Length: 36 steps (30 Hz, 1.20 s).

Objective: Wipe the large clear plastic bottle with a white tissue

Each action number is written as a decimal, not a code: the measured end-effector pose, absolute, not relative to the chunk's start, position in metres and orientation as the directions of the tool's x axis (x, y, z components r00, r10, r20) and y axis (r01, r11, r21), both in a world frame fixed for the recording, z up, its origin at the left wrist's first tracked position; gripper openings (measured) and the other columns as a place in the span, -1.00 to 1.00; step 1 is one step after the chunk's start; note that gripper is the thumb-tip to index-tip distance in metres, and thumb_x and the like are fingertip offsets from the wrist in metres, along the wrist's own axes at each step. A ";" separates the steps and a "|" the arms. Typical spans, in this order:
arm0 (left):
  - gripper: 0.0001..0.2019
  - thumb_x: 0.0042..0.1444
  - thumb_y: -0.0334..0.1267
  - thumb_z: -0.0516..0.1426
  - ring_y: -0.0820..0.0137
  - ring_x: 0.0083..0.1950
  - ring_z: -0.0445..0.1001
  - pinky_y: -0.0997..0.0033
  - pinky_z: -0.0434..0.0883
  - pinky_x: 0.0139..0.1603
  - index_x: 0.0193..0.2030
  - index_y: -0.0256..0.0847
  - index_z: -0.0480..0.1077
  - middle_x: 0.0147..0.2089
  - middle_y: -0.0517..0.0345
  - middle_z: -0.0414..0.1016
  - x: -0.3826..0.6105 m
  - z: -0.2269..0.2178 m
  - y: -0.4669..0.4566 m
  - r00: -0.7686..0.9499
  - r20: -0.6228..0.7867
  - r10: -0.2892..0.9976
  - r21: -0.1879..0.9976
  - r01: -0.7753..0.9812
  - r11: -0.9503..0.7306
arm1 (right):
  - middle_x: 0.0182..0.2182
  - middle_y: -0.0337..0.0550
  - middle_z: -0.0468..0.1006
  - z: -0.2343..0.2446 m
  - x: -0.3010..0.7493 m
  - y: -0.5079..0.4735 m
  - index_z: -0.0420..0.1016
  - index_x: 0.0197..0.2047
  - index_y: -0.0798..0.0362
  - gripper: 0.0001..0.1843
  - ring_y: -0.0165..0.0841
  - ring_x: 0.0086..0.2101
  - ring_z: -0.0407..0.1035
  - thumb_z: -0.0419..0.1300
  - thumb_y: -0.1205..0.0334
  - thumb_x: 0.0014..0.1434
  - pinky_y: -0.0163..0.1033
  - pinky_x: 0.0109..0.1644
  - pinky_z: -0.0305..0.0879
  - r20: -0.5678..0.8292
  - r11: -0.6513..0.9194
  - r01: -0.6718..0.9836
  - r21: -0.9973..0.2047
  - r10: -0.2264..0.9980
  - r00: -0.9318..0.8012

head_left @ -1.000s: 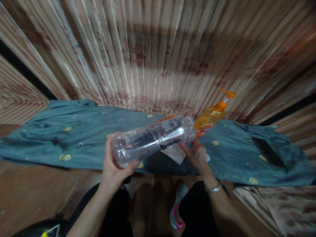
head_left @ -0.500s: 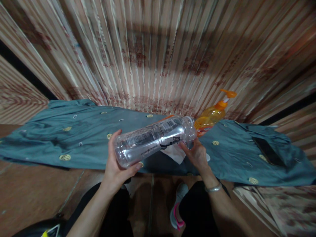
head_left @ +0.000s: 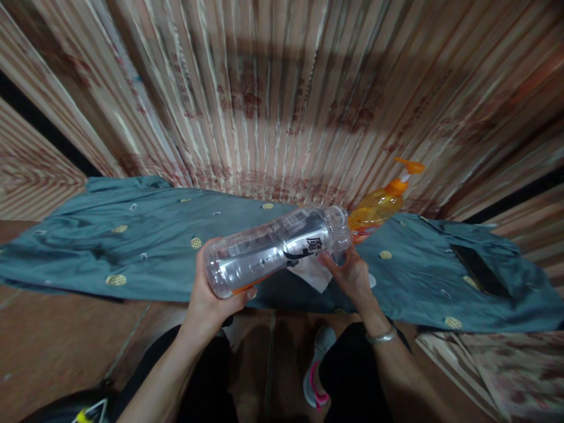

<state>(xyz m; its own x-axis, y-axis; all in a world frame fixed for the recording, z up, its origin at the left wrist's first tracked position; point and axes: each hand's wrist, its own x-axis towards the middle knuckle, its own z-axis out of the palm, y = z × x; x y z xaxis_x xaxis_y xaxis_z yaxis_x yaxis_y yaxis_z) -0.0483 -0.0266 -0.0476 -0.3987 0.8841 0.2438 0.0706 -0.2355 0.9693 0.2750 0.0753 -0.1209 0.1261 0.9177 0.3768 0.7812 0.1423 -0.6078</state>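
A clear plastic bottle point(head_left: 268, 249) with a silver printed label lies tilted between my two hands, its neck end up to the right. My left hand point(head_left: 214, 294) wraps round the base end. My right hand point(head_left: 350, 273) grips near the neck, with the thumb on the label. Just behind the neck stands an orange pump bottle point(head_left: 374, 208) of yellow liquid, its lower part partly hidden. Under the held bottle lies a white tissue point(head_left: 311, 275), and a small white round thing point(head_left: 372, 281) shows beside my right hand.
A green patterned cloth point(head_left: 154, 235) covers the long narrow surface before me. A black phone point(head_left: 478, 270) lies on its right part. Striped pleated curtain point(head_left: 273, 106) hangs right behind. My legs and a grey shoe point(head_left: 324, 346) are below the front edge.
The clear bottle has turned about its long axis, bringing more of the silver label and its black lettering into view. Both hands stay in nearly the same place, still on the bottle.
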 end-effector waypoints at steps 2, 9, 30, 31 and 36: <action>0.05 -0.30 -0.02 0.66 0.01 0.22 0.70 0.04 0.71 0.21 0.37 -0.02 0.40 0.26 -0.04 0.59 -0.045 -0.048 -0.028 -0.404 0.145 0.903 0.981 -0.057 -0.183 | -0.17 0.14 0.76 -0.120 0.274 0.075 0.55 0.11 -0.09 -0.54 0.17 -0.13 0.70 0.40 -0.15 0.26 0.36 0.00 0.67 0.366 0.134 0.785 -0.605 0.922 0.125; 0.09 -0.30 -0.03 0.69 0.07 0.11 0.73 0.18 0.78 -0.06 0.39 0.00 0.35 0.36 -0.10 0.56 -0.034 -0.035 -0.038 -0.414 0.041 0.909 0.975 -0.184 -0.128 | -0.20 0.13 0.76 -0.117 0.272 0.075 0.57 0.04 -0.07 -0.51 0.16 -0.14 0.71 0.37 -0.26 0.25 0.30 -0.01 0.68 0.360 0.134 0.780 -0.612 0.925 0.124; -0.01 -0.35 -0.14 0.70 0.12 -0.04 0.76 0.20 0.78 -0.16 0.27 -0.06 0.43 0.26 -0.04 0.64 -0.031 -0.015 -0.042 -0.398 -0.049 0.916 0.958 -0.278 -0.070 | -0.17 0.12 0.79 -0.124 0.273 0.075 0.57 0.10 -0.08 -0.59 0.11 -0.13 0.74 0.37 -0.15 0.35 0.20 -0.05 0.69 0.430 0.197 0.800 -0.567 0.899 0.083; -0.02 -0.35 -0.15 0.69 0.12 -0.04 0.76 0.20 0.78 -0.16 0.27 -0.06 0.43 0.26 -0.05 0.64 -0.031 -0.014 -0.041 -0.399 -0.051 0.916 0.958 -0.279 -0.069 | -0.17 0.12 0.80 -0.124 0.273 0.076 0.57 0.10 -0.07 -0.58 0.11 -0.12 0.74 0.37 -0.15 0.35 0.20 -0.04 0.69 0.431 0.196 0.800 -0.567 0.899 0.085; -0.05 -0.37 -0.19 0.69 0.11 -0.06 0.76 0.19 0.77 -0.18 0.22 -0.07 0.44 0.24 -0.03 0.64 -0.030 -0.011 -0.040 -0.402 -0.044 0.914 0.955 -0.286 -0.080 | -0.16 0.19 0.78 -0.126 0.273 0.076 0.55 0.08 -0.05 -0.57 0.14 -0.12 0.73 0.38 -0.15 0.32 0.27 -0.01 0.69 0.408 0.170 0.811 -0.559 0.909 0.091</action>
<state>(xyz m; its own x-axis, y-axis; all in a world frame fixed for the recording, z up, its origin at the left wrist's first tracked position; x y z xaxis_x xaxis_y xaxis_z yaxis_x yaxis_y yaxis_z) -0.0297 -0.0403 -0.0106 -0.4024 0.9144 -0.0439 -0.2863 -0.0801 0.9548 0.2731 0.0762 -0.1264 0.0908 0.9086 0.4077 0.8113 0.1699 -0.5594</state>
